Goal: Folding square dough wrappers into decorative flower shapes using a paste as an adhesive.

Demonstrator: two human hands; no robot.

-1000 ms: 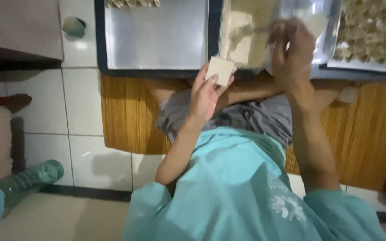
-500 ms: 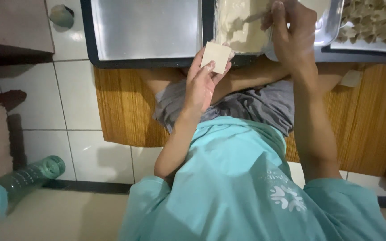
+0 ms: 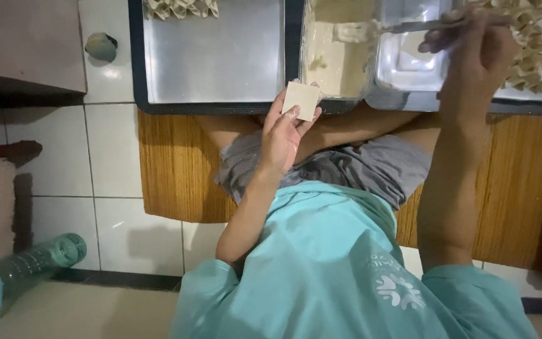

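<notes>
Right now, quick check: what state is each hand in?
Left hand: closed on a square dough wrapper, held flat on the fingertips.
Right hand: closed on a metal utensil with pale filling on its tip.

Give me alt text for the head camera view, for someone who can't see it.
Seen from above, a seated person's left hand holds a square dough wrapper while the right hand dips a metal utensil into a container of pale filling. A metal tray with folded dumplings lies ahead; a green plastic bottle lies on the tiled floor.
</notes>
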